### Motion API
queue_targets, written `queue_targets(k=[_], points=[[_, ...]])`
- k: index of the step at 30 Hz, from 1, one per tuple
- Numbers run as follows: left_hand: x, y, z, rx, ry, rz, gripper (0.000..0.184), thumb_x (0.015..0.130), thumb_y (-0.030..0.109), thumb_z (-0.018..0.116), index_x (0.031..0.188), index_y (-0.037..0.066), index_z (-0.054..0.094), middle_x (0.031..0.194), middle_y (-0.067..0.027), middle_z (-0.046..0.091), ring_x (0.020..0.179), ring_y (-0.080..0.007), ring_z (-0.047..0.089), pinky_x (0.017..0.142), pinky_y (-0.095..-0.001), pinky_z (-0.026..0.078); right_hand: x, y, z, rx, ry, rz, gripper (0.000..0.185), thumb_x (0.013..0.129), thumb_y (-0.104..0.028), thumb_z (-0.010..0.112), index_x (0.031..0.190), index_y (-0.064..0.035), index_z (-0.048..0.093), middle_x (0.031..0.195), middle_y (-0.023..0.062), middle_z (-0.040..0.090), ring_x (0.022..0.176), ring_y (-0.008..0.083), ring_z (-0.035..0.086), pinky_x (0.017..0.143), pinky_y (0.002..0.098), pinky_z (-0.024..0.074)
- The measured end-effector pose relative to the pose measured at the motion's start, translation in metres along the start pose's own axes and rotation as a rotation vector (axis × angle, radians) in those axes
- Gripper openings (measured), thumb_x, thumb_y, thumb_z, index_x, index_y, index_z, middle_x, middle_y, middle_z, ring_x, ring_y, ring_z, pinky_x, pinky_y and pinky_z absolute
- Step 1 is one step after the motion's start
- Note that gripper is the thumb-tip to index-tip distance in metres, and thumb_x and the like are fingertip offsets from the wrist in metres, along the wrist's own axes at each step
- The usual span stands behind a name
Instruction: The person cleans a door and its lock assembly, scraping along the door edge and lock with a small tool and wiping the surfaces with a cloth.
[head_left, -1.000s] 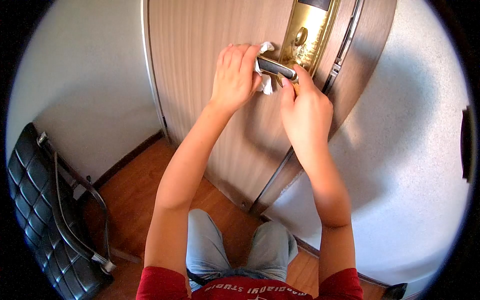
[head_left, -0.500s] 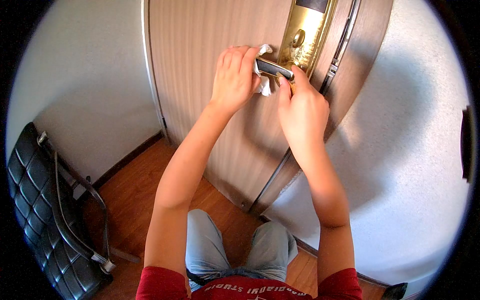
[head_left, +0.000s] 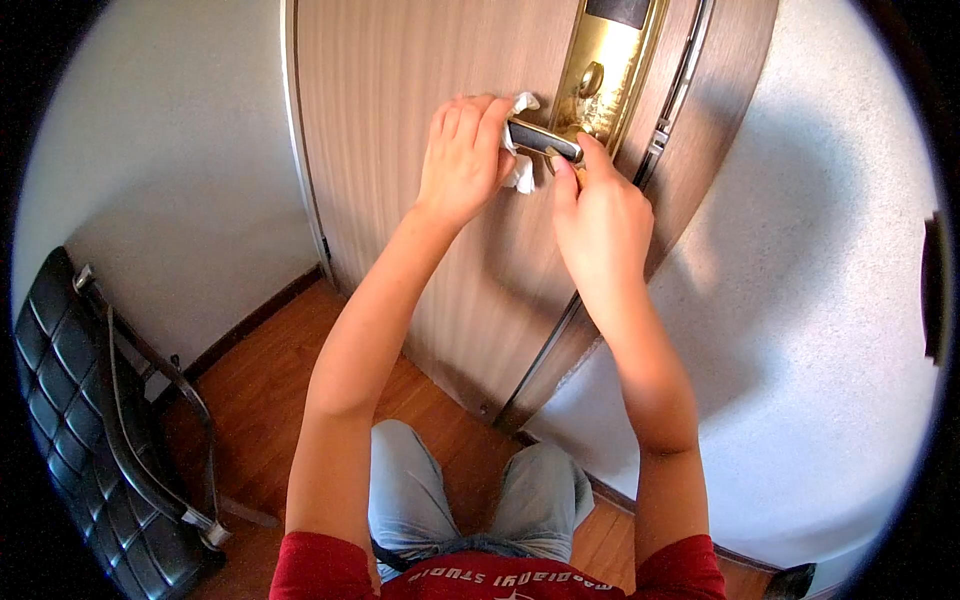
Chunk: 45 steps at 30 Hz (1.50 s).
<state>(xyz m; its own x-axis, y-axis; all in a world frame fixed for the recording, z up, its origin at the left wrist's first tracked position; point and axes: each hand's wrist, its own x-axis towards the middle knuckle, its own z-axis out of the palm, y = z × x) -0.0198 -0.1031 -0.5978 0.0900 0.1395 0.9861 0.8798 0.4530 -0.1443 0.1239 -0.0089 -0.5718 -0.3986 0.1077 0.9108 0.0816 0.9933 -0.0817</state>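
Observation:
A door handle (head_left: 541, 138) with a dark inlay and gold edges sticks out leftward from a shiny gold lock plate (head_left: 606, 65). My left hand (head_left: 462, 158) is closed around the handle's free end with a crumpled white tissue (head_left: 523, 176) between. Bits of the tissue poke out above and below the handle. At the other end, near the plate, my right hand (head_left: 607, 215) pinches the handle's base with thumb and index finger. Its remaining fingers are curled and mostly hidden.
The handle belongs to a wood-grain door (head_left: 400, 60), with a metal latch strip (head_left: 657, 140) along its edge. At left stands a black quilted chair (head_left: 75, 420) with metal armrests. A white wall (head_left: 800, 250) rises at right above the wooden floor (head_left: 265, 370).
The whole view has shifted very slightly. Both hands keep their hold on the handle, with the tissue still under the left one.

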Motion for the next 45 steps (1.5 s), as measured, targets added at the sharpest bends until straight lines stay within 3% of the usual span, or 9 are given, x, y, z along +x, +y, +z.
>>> queue_targets(k=[25,31,37,45], points=[[0.000,-0.001,-0.001,-0.006,-0.012,0.005,0.063,0.062,0.001,0.067,0.121,0.004,0.045,0.114,-0.0149,0.051,0.108,-0.0363,0.047,0.098,-0.0466,0.036,0.003,-0.003,-0.004,-0.008,-0.034,0.029,0.029,0.087,-0.025,0.057,0.103,-0.0014,0.060,0.068,0.0181,0.064,0.061,0.0335,0.064,0.055,0.0442,0.0513],[0.001,-0.002,-0.001,-0.001,-0.015,0.018,0.064,0.061,0.001,0.067,0.121,0.004,0.044,0.114,-0.0151,0.051,0.109,-0.0367,0.047,0.098,-0.0469,0.036,-0.003,0.010,-0.012,0.116,0.022,0.003,0.026,0.087,-0.024,0.057,0.101,-0.0032,0.063,0.071,0.0191,0.064,0.062,0.0350,0.064,0.057,0.0440,0.0516],[0.001,0.001,-0.002,-0.006,-0.012,0.004,0.065,0.060,0.000,0.068,0.120,0.003,0.045,0.113,-0.0153,0.051,0.108,-0.0351,0.047,0.096,-0.0455,0.037,0.001,0.018,-0.018,0.156,-0.038,0.098,0.025,0.087,-0.024,0.058,0.102,-0.0050,0.064,0.071,0.0209,0.063,0.066,0.0362,0.064,0.059,0.0448,0.0509],[0.000,-0.001,0.000,0.007,-0.003,0.008,0.064,0.061,-0.001,0.067,0.120,0.003,0.044,0.113,-0.0152,0.051,0.107,-0.0344,0.048,0.095,-0.0448,0.037,0.001,0.021,-0.008,0.219,0.010,-0.025,0.023,0.088,-0.022,0.056,0.098,-0.0030,0.065,0.078,0.0205,0.064,0.068,0.0351,0.064,0.062,0.0431,0.0513]])
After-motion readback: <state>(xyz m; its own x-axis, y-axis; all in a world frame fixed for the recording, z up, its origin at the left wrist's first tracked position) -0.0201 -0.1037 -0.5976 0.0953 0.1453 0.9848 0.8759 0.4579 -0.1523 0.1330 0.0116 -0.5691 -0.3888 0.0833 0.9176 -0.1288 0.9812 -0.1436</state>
